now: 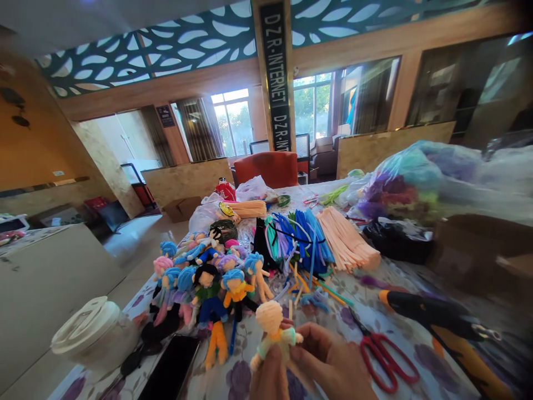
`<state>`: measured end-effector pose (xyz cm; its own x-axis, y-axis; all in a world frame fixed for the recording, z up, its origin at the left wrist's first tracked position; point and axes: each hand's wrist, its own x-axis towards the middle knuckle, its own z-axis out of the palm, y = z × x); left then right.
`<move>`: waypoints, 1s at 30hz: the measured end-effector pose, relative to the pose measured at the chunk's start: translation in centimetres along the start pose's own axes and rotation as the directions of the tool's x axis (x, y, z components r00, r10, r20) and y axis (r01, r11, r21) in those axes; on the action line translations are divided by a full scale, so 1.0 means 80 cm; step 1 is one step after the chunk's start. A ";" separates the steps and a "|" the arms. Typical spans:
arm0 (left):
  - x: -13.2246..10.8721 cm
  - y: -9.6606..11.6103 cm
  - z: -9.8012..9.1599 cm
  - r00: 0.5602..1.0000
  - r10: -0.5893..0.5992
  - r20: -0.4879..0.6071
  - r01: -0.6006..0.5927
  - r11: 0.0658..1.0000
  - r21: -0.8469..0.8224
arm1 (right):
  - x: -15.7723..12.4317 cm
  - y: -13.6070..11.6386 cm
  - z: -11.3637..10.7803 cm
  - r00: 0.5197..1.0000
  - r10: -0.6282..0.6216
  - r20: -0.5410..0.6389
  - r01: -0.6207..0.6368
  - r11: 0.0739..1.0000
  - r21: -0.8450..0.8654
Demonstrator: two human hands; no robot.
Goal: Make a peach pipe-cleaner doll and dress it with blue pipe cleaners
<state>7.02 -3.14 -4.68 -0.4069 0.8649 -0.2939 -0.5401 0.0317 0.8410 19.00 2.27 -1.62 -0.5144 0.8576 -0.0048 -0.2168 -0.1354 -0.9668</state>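
Observation:
Near the front edge of the table I hold a small pipe-cleaner doll [270,318] upright. Its round peach head is bare, and it has a yellow collar and pale green sleeves. My left hand [268,378] is closed around the doll's body from below. From the right, my right hand [333,361] pinches at the doll's arm, thumb and fingers closed on it. My fingers hide the lower part of the doll. Red-handled scissors [389,361] lie just right of my right hand. A cluster of finished-looking dolls [208,283] with blue, pink and black hair sits to the left.
Bundles of blue pipe cleaners [306,239] and peach pipe cleaners [347,239] lie mid-table, with loose cut pieces nearby. A black phone [170,369] and a white lidded container [94,333] stand left. A black-and-orange tool [428,311] and plastic bags [416,172] occupy the right.

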 end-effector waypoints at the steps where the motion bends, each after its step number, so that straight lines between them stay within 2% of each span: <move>1: 0.001 -0.003 0.000 1.000 0.012 -0.003 -0.012 1.000 0.004 | 0.000 0.000 -0.001 1.000 0.007 0.025 -0.008 0.999 0.038; 7: -0.003 -0.017 -0.003 0.996 0.080 0.031 -0.081 0.995 0.059 | 0.003 0.001 -0.009 0.992 0.030 0.124 -0.047 0.990 0.136; 11: 0.001 -0.010 -0.001 0.976 0.157 0.148 -0.171 0.982 0.085 | 0.009 0.000 -0.014 0.993 0.000 0.122 -0.011 0.996 0.092; 14: 0.016 0.006 0.005 0.947 0.224 0.230 -0.244 0.968 0.061 | 0.011 -0.012 -0.018 0.993 0.008 0.116 -0.002 0.999 -0.052; 17: 0.025 0.021 0.010 0.888 0.372 0.272 -0.386 0.922 0.000 | 0.009 -0.030 -0.020 0.995 -0.049 0.089 0.077 0.935 -0.347; 18: 0.024 0.025 0.010 0.859 0.429 0.279 -0.452 0.892 0.022 | 0.008 -0.035 -0.021 0.993 -0.082 0.087 0.113 0.886 -0.450; 20: 0.018 0.032 0.010 0.787 0.544 0.290 -0.604 0.774 0.188 | 0.006 -0.042 -0.021 0.985 -0.136 0.104 0.171 0.784 -0.596; 22: 0.009 0.039 0.009 0.701 0.623 0.347 -0.710 0.566 0.419 | 0.004 -0.044 -0.022 0.978 -0.162 0.129 0.206 0.708 -0.676; 23: 0.006 0.043 0.008 0.678 0.616 0.401 -0.726 0.477 0.495 | 0.003 -0.043 -0.023 0.975 -0.174 0.141 0.223 0.679 -0.700; 24: 0.003 0.047 0.008 0.666 0.578 0.471 -0.736 0.412 0.536 | 0.002 -0.041 -0.024 0.970 -0.187 0.154 0.239 0.650 -0.721; 26: 0.001 0.054 0.006 0.666 0.503 0.550 -0.739 0.349 0.576 | 0.001 -0.036 -0.025 0.961 -0.215 0.175 0.271 0.601 -0.752; 30: 0.006 0.062 0.005 0.657 0.499 0.566 -0.748 0.339 0.570 | -0.001 -0.030 -0.028 0.928 -0.297 0.226 0.359 0.542 -0.760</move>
<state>4.47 -2.35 -0.45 -0.1195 0.8673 0.4833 0.5416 -0.3510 0.7638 21.44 3.66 0.14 -0.6004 0.7234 0.3410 0.3281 0.6116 -0.7199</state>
